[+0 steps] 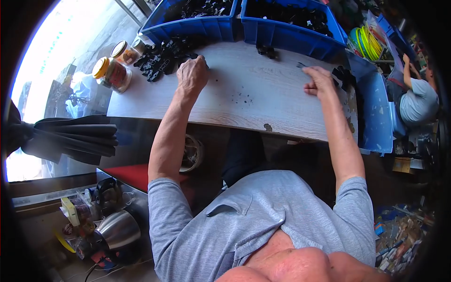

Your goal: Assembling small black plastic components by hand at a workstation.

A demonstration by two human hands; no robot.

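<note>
My left hand (193, 73) is closed, knuckles up, over the far left of the table, beside a heap of small black plastic parts (157, 58). Whatever its fingers grip is hidden. Over the right side of the table is my right hand (319, 81), its index finger stretched to the left and the other fingers loosely bent and apart. A small dark piece (301, 65) shows just beyond that fingertip. More black parts (345, 77) lie beside this hand at the table's right edge. Another small black cluster (267, 50) sits near the far edge.
Two blue bins (202, 30) (293, 37) of black parts stand along the far edge. Two lidded jars (112, 74) (124, 53) stand at the left. A blue crate (378, 113) adjoins the right edge. Dark crumbs dot the pale tabletop (225, 105). Another person (418, 98) works far right.
</note>
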